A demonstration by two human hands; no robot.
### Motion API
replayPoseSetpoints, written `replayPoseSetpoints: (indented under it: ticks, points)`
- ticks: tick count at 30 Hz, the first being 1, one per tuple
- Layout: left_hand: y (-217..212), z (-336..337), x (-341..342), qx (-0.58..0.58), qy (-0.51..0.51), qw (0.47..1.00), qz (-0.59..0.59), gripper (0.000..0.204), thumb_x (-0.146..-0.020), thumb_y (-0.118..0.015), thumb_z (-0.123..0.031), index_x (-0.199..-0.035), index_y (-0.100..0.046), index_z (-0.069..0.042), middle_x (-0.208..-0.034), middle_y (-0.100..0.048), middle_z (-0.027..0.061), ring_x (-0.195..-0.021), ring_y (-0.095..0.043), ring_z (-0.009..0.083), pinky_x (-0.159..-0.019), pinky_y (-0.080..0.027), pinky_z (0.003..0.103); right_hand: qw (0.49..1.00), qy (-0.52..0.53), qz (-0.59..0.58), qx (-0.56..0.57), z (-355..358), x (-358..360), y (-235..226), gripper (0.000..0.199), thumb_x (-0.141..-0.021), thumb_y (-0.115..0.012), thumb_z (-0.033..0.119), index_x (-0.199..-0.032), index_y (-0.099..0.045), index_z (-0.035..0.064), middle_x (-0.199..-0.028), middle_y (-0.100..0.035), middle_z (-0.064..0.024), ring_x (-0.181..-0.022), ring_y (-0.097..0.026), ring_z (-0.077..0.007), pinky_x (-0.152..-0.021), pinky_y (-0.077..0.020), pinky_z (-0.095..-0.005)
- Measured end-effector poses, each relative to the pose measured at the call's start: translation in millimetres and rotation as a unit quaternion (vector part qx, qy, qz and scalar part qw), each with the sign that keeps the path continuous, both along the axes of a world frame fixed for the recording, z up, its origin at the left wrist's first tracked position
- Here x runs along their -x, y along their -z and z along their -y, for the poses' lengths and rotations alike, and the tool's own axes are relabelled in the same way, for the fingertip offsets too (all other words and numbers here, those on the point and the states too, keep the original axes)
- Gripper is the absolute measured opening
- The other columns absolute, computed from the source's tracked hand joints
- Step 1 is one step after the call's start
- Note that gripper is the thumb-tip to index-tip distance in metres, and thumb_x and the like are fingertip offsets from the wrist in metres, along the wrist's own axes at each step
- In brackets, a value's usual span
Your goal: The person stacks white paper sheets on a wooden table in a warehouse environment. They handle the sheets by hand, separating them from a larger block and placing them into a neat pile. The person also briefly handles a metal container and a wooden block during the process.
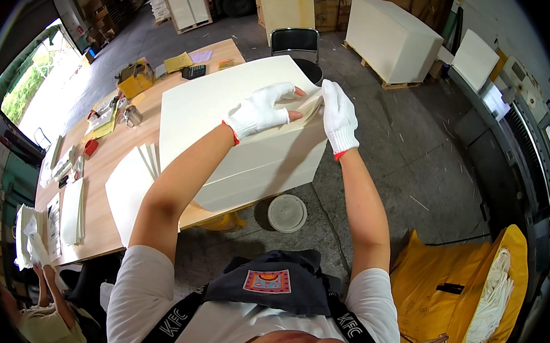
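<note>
Long wooden table (pixel 105 179) runs from lower left of frame to upper centre. Thick stack of large white sheets (pixel 238 143) sits at frame centre, overhanging table's right edge. Smaller fanned white sheets (pixel 130 184) just left of stack. Yellow box (pixel 135 79), black calculator (pixel 193 71), yellow paper (pixel 178 61) at upper left. Thin white pile (pixel 71 211) and small clutter along left edge.

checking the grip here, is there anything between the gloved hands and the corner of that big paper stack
Nothing visible. The left hand lies on top of the paper stack at its far corner, and the right hand pinches the lifted sheet edges beside it. Only the white gloves separate the hands from the paper.
</note>
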State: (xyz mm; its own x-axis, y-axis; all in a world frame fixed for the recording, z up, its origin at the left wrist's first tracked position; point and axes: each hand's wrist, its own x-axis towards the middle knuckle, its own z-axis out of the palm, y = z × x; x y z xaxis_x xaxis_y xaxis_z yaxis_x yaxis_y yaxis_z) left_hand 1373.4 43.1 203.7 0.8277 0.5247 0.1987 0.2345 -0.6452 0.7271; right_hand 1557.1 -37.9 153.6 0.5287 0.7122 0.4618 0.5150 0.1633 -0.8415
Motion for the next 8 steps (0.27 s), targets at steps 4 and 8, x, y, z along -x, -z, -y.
replayPoseSetpoints:
  ticks: [4, 8]
  points:
    - [3.2, -2.9, -0.9, 0.024, 0.015, 0.999, 0.016, 0.048, -0.088, -0.071, -0.017, -0.132, -0.057, -0.005, -0.134, -0.061, 0.0151, -0.127, -0.057, 0.0226, -0.106, -0.045, 0.036, 0.998, 0.037, 0.023, -0.035, -6.3, -5.1, 14.8, 0.054, -0.102, -0.037, 0.054, -0.110, -0.063, 0.0070, -0.106, -0.065, -0.0224, -0.104, -0.059, -0.0440, -0.085, -0.0450, -0.0464]
    - [5.1, -1.7, 3.2, 0.108, 0.023, 0.991, 0.076, 0.049, -0.090, -0.068, -0.014, -0.136, -0.054, -0.005, -0.135, -0.061, 0.0153, -0.127, -0.057, 0.0233, -0.107, -0.044, 0.036, 0.998, -0.004, 0.025, 0.059, 6.2, 2.2, -8.1, 0.056, -0.102, -0.037, 0.055, -0.112, -0.063, 0.0072, -0.108, -0.066, -0.0231, -0.105, -0.060, -0.0430, -0.087, -0.0453, -0.0463]
